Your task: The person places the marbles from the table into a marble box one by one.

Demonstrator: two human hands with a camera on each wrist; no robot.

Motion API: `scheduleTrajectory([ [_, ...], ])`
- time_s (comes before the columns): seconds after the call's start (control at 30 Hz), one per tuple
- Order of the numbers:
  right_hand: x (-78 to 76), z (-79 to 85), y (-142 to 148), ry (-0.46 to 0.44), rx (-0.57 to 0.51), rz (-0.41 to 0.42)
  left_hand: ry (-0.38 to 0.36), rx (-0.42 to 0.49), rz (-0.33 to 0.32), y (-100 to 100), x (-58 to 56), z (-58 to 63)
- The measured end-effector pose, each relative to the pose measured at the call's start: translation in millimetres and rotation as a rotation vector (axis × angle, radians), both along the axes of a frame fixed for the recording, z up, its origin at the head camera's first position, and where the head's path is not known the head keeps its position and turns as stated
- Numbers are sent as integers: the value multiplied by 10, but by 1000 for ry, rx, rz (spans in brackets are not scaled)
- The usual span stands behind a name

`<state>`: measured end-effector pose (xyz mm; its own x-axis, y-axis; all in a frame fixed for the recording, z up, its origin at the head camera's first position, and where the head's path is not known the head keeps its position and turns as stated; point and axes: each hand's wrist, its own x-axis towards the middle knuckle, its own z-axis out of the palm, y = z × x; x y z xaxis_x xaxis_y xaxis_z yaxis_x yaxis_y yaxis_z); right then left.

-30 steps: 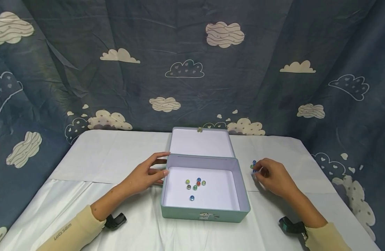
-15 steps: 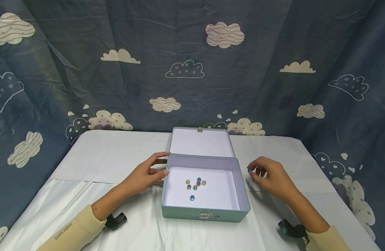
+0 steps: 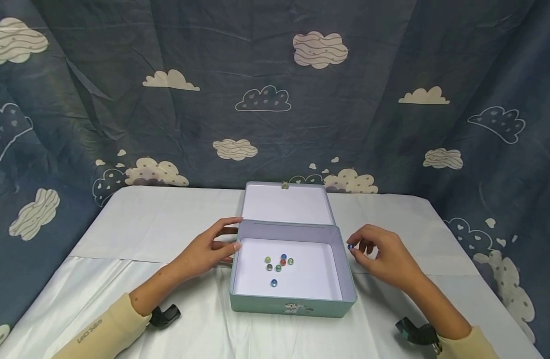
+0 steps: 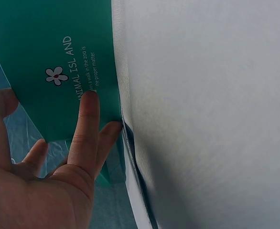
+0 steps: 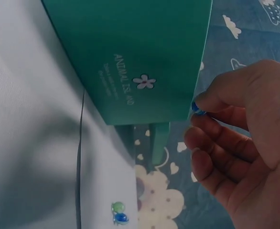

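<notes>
Pinched between thumb and index finger of my right hand (image 3: 382, 254) is a blue marble (image 5: 196, 108), held just beside the right wall of an open green tin box (image 3: 293, 305). My left hand (image 3: 207, 252) touches the box's left side with extended fingers; in the left wrist view the thumb (image 4: 1, 102) meets the rim edge and other fingers lie against the printed wall. On the box's pale floor lie several marbles, among them a red marble (image 3: 283, 262) and a blue marble (image 3: 274, 283) nearer the front.
The box lid (image 3: 287, 203) is tipped back behind the box. A green marble (image 5: 118, 207) and a blue marble (image 5: 121, 218) lie on the white cloth (image 3: 185, 329), hidden by my right hand in the head view. A cloud-patterned curtain (image 3: 275, 60) hangs behind.
My right hand has lifted a blue marble from the small group on the cloth and moved left to the box's right wall. My left hand stays where it was.
</notes>
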<state>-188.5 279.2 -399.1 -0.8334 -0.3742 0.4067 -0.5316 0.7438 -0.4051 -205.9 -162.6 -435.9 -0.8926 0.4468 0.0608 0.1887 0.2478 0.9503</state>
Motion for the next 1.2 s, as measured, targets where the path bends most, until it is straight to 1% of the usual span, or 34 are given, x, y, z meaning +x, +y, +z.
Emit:
scheduleTrajectory([
  [0.2,36,30,-55,-3,-19,11,-4,3,3,2,-4,17],
  [0.47,69,25,-99,5,-20,31,-2,3,-6,-1,1,7],
  [1.2,71,36,-115,-1,-23,37,0,2,-5,-5,-14,-12],
])
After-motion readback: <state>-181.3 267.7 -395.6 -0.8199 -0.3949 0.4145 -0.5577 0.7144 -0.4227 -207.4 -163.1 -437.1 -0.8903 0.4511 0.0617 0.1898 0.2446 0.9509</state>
